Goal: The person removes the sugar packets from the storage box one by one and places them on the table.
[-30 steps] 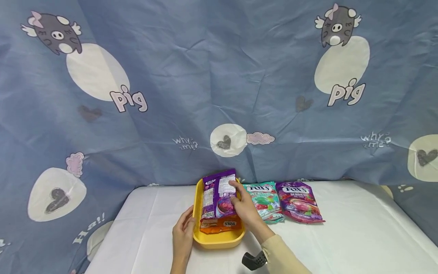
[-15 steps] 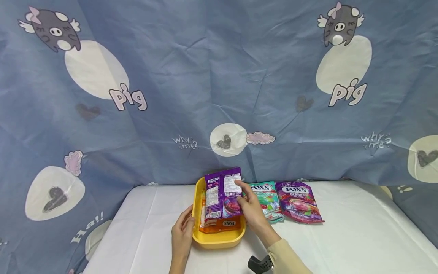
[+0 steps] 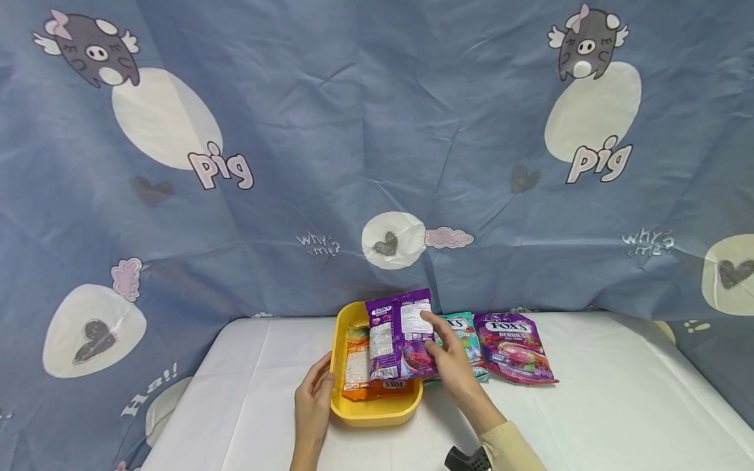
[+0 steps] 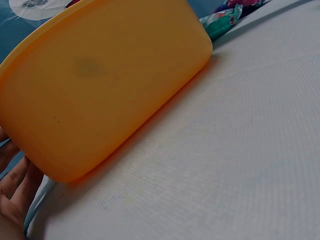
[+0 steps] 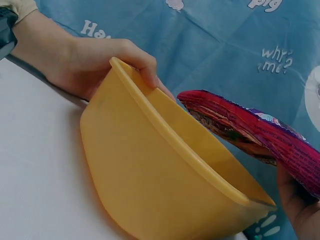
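My right hand (image 3: 456, 369) grips a purple candy bag (image 3: 385, 343) by its right edge, back label up. The bag is raised over the right part of a yellow plastic tub (image 3: 374, 416); in the right wrist view its end (image 5: 225, 112) stands above the rim. Inside the tub lies an orange candy bag (image 3: 357, 366), partly covered from above by the purple one. At the tub's left side, my left hand (image 3: 313, 400) holds the wall, the thumb over the rim and the fingers outside, as the right wrist view shows.
Right of the tub lie a green candy bag (image 3: 465, 333), partly behind my right hand, and another purple candy bag (image 3: 514, 347). They rest on a white-covered table (image 3: 601, 405). A blue printed curtain (image 3: 294, 163) hangs along the back edge.
My right hand has moved the purple bag to the right across the tub, so more of the orange bag shows and more of the green bag is covered. My left hand stays at the tub.
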### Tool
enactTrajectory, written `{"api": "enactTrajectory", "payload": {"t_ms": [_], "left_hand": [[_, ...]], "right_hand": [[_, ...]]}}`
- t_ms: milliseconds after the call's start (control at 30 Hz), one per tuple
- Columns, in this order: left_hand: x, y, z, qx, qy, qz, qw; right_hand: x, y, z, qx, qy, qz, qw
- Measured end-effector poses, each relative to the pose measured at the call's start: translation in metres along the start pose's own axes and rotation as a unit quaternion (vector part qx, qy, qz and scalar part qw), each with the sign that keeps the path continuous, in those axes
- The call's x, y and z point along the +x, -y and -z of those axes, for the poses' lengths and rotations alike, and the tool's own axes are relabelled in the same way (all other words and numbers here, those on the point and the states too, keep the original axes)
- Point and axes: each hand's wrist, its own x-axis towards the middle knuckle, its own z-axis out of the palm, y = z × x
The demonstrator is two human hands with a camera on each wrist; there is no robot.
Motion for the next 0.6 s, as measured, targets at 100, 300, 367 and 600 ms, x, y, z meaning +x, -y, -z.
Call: {"api": "enactTrajectory", "payload": {"t_ms": [100, 300, 367, 600], "left_hand": [[0.000, 0.000, 0.000, 0.002, 0.001, 0.002, 1.0000], [0.000, -0.002, 0.000, 0.006, 0.002, 0.000, 1.0000], [0.000, -0.002, -0.001, 0.007, 0.001, -0.001, 1.0000], [-0.001, -0.002, 0.000, 0.010, 0.003, 0.005, 0.9999]], "right_hand": [[-0.002, 0.001, 0.003, 0.001, -0.001, -0.004, 1.000], [-0.005, 0.002, 0.009, 0.000, 0.000, 0.003, 1.000], [-0.006, 0.001, 0.011, 0.004, 0.002, 0.004, 1.000], [-0.010, -0.001, 0.016, 0.014, 0.000, 0.008, 1.000]]}}
